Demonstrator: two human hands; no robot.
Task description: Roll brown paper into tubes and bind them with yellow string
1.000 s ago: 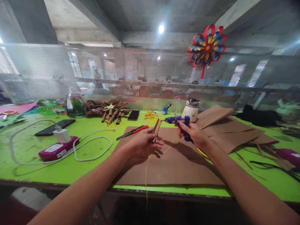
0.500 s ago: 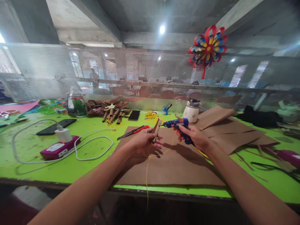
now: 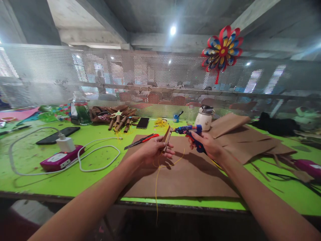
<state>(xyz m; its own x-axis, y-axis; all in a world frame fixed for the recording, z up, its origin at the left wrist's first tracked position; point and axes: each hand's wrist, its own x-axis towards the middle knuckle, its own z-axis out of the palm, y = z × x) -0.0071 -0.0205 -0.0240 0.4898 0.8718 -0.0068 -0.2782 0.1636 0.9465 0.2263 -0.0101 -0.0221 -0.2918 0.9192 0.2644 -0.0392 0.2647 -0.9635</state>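
My left hand (image 3: 156, 148) pinches a folded piece of brown paper (image 3: 166, 138), held upright above the table. In my right hand (image 3: 207, 144) is a blue glue gun (image 3: 188, 130), its nozzle at the upper edge of the folded paper; whether it touches, I cannot tell. A yellow string (image 3: 156, 187) hangs below my left hand, past the table's front edge, and part of it loops over the brown paper sheet (image 3: 180, 187). A red and black utility knife (image 3: 141, 141) lies just left of the hands.
On the green table (image 3: 100, 182) lie a purple power strip (image 3: 54, 163) with a white cable, a phone (image 3: 142, 123) and rolled brown paper pieces (image 3: 122, 121). A white jar (image 3: 204, 118) stands behind the glue gun. Brown paper sheets (image 3: 240, 142) lie to the right.
The glue gun's nozzle has shifted slightly left along the upper edge of the folded paper. Both hands keep nearly the same place, and the view has moved a little.
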